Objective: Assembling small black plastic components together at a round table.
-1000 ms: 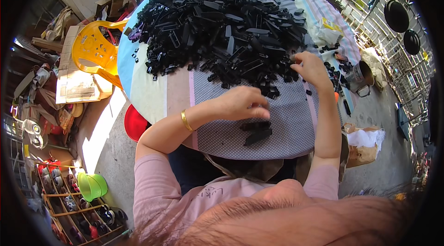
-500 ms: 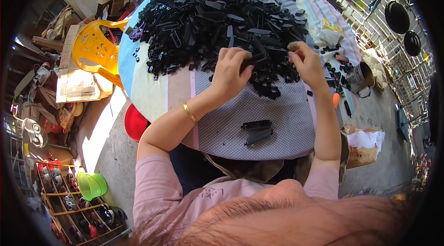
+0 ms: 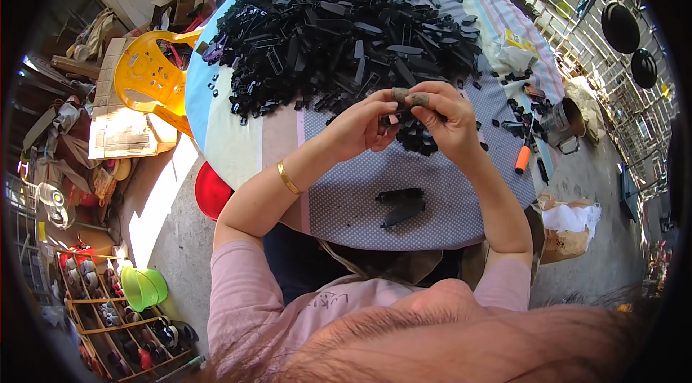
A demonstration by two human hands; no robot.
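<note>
My left hand [image 3: 369,123] and my right hand [image 3: 445,122] meet above the near edge of a large heap of black plastic parts [image 3: 324,30]. Grey-brown coverings wrap fingertips on both hands, and these touch. The fingers of each hand are closed. A small black piece [image 3: 393,120] shows at my left fingers, mostly hidden. Whatever my right fingers pinch is too covered to make out. Closer to me on the dotted cloth lie two long black plastic parts [image 3: 401,196], one behind the other.
The round table [image 3: 346,228] has a striped cloth. On its right are an orange-handled tool [image 3: 522,159], a metal mug [image 3: 566,123], loose black bits and a plastic bag [image 3: 515,51]. A yellow chair [image 3: 148,73] and red stool [image 3: 211,192] stand left.
My hands have come together from apart over the heap; the right moved left and nearer me. The orange handle, partly hidden by my right forearm before, now shows fully.
</note>
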